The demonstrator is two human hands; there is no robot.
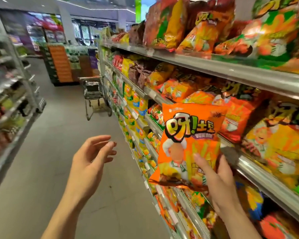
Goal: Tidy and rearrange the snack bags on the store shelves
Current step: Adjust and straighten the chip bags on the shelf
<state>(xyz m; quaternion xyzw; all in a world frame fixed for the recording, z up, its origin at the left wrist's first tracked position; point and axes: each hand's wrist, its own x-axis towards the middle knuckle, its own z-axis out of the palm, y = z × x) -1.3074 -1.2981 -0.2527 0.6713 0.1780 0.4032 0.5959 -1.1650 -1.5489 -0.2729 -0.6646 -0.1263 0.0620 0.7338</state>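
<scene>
Running from 5 o'clock up toward 11, tiered store shelves (pixel 248 73) crammed on every level with snack bags (pixel 193 37), mostly orange, red and yellow, some upright and others slumped forward over the shelf edges; farther down the aisle near 11 o'clock, a wire shopping cart (pixel 95 95) parked beside the shelving, contents too blurred to tell. At centre-right, an orange snack bag (pixel 188 145) held upright just in front of the middle shelf edge, gripped at its lower right by the right hand (pixel 219 183), thumb across the front. At 8 o'clock, the left hand (pixel 90 159) apart from the bag, fingers loosely spread, holding nothing.
</scene>
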